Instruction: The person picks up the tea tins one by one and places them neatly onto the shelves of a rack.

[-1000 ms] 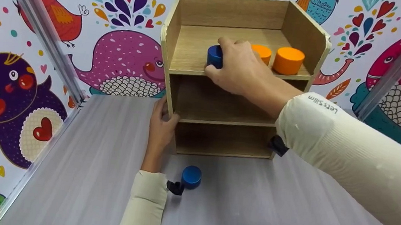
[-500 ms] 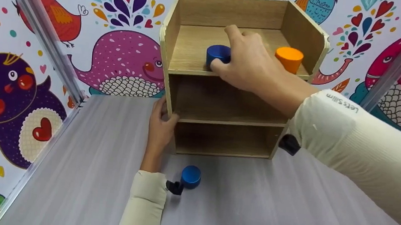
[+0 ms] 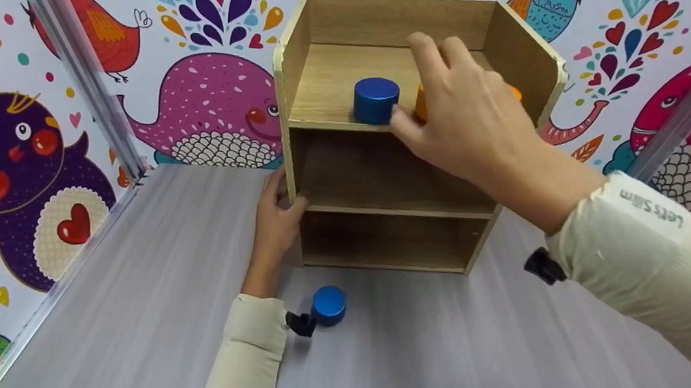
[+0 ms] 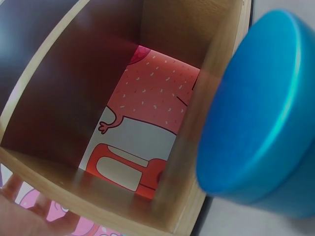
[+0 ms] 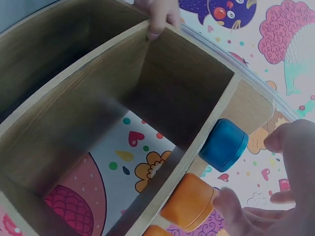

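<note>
A wooden shelf unit (image 3: 389, 214) stands on the table, steadied by my left hand (image 3: 276, 228), which grips its left side panel with the thumb at the front edge. On its top shelf, near the front, sits a blue round tin (image 3: 375, 103). My right hand (image 3: 474, 121) is just right of that tin, fingers spread and holding nothing. Beneath this hand, an orange round tin (image 5: 188, 202) is partly hidden in the head view. A second orange tin (image 3: 514, 93) peeks out behind the hand. Another blue tin (image 3: 329, 305) stands on the table beside my left wrist.
The unit's middle and lower compartments (image 3: 389, 241) face me. Raised wooden sides (image 3: 523, 58) border the top shelf. Patterned panels (image 3: 220, 95) in metal framing enclose the table (image 3: 179, 279). The blue tin on the table looms large in the left wrist view.
My right hand has let go of the blue tin on the top shelf and drawn away to the right, its fingers spreading. The tin stays put. My left hand has not moved.
</note>
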Demonstrator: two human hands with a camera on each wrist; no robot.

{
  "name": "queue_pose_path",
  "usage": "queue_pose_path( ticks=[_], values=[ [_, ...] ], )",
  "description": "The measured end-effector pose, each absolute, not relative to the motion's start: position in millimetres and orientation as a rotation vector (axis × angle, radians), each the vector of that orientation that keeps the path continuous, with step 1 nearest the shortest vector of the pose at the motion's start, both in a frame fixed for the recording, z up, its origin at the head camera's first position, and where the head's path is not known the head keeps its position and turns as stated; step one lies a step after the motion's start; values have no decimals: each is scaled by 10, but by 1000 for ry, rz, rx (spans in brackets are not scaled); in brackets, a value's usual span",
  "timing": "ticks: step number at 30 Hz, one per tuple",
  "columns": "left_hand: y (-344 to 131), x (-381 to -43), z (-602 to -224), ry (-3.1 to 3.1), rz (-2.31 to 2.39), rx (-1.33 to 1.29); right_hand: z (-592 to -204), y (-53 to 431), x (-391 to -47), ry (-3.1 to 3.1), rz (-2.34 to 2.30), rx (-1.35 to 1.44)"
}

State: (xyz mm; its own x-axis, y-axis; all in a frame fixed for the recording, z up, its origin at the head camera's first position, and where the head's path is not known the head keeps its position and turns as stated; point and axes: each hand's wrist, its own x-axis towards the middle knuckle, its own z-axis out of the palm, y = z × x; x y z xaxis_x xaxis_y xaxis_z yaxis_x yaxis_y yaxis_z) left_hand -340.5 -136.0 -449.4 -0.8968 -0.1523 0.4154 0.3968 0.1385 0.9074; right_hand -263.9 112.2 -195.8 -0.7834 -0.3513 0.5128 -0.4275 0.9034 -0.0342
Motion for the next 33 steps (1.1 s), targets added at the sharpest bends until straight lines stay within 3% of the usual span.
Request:
queue_pose_path(
  ticks=[17,33],
  values=[
    [-1377,-3433,-4514,-2014,-1761,-236,-2724,1447,-2506,-2316,-118,772],
    [-1364,-3430,-4505,-2008,-1814,-248,-3827,1559,-2562,-2337,-82,732]
  ],
)
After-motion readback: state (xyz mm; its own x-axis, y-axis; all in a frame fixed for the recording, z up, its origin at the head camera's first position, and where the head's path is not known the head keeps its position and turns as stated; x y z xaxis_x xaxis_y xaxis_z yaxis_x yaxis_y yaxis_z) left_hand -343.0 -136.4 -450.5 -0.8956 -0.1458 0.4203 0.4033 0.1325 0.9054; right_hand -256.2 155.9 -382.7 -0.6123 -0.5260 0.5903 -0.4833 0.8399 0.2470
